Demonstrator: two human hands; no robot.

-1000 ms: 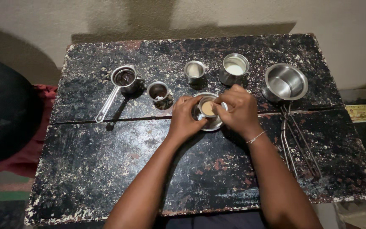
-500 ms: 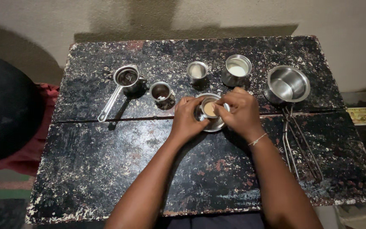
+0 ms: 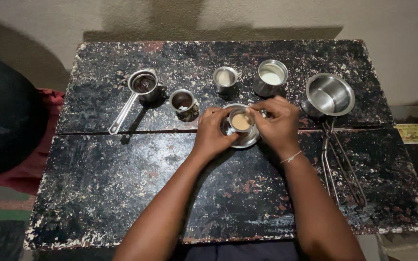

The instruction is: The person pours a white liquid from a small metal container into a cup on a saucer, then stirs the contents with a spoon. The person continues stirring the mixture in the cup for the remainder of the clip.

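Observation:
A small steel tumbler (image 3: 240,121) filled with light brown drink stands inside a shallow steel saucer bowl (image 3: 246,140) near the middle of the black table (image 3: 122,188). My left hand (image 3: 212,133) cups the tumbler and bowl from the left. My right hand (image 3: 277,124) wraps them from the right, fingertips on the tumbler's rim. Both hands rest low on the table.
Behind the hands stand a long-handled steel pot of dark liquid (image 3: 143,84), a small steel cup (image 3: 182,101), another steel cup (image 3: 225,78) and a steel tumbler of milk (image 3: 270,77). An empty steel pan (image 3: 329,94) and metal tongs (image 3: 342,166) lie at the right.
Both hands stay closed around the tumbler and bowl; they have barely shifted. The camera view moved slightly.

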